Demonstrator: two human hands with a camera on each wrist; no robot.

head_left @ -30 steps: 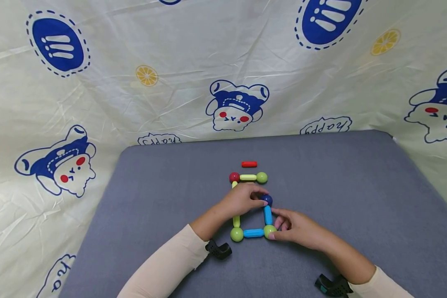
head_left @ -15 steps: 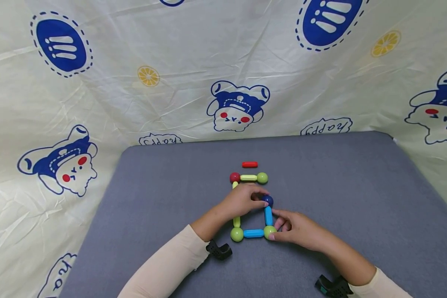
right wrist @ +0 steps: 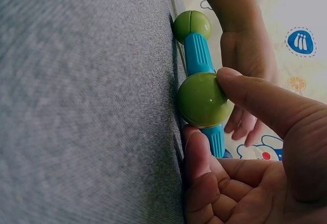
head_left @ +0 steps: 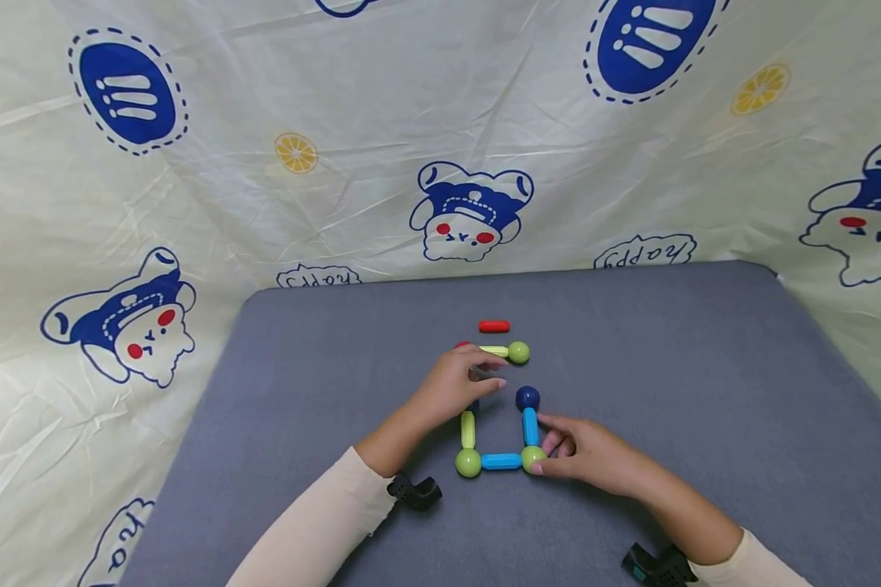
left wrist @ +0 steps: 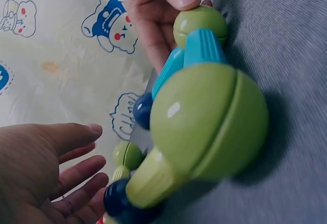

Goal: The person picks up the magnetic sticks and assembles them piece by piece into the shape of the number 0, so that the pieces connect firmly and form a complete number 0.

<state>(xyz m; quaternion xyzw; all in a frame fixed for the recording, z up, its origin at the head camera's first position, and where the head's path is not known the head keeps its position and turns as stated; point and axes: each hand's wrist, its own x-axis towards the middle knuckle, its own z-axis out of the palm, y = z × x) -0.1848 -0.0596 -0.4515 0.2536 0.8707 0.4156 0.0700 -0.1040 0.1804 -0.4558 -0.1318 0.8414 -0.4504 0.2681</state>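
Head view takes in the whole layout on the grey tabletop (head_left: pixel 301 408): a frame of balls and sticks near the middle, a loose red stick (head_left: pixel 493 327) beyond it toward the far edge, and a printed cloth (head_left: pixel 264 163) hanging behind. Right wrist view shows what that wide shot cannot: the right hand (head_left: pixel 587 452) pinches the near-right green ball (right wrist: pixel 202 100) between thumb and a finger, with one blue stick (right wrist: pixel 196 54) running from it to a second green ball (right wrist: pixel 192 26). Left wrist view, very close and partly blurred, is filled by that second green ball (left wrist: pixel 207 124) and shows the left hand (left wrist: pixel 38 168) with fingers straight and relaxed, holding nothing. From the head, the left hand (head_left: pixel 455 383) hovers over the frame's far-left part, covering most of a red ball and one end of the yellow stick (head_left: pixel 496 351) that joins a third green ball (head_left: pixel 518 352). A dark blue ball (head_left: pixel 527 398) tops the upright blue stick (head_left: pixel 530 425) just beside the right hand's fingertips.
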